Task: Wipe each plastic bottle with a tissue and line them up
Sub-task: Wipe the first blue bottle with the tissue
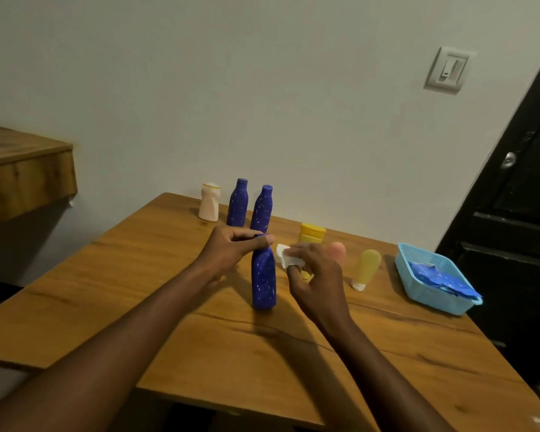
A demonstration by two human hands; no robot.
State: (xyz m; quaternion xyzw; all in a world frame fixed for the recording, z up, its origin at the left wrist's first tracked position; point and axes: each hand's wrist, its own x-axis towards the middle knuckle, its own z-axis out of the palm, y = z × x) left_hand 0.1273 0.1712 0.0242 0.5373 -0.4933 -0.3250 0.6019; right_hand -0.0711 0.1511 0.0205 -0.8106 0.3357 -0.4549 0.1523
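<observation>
Head view: near blue bottle (263, 279) steadied by its cap, tissue (286, 257) at its shoulder.
Upright mid-counter (418, 338), the bottle is pinched at the cap by the left hand (237, 247); the right hand (315, 275) has its fingers (296, 249) grasping the tissue just beside it. A hard sideways wipe could tip this tall bottle into the far blue bottles (261, 208) close behind.
</observation>
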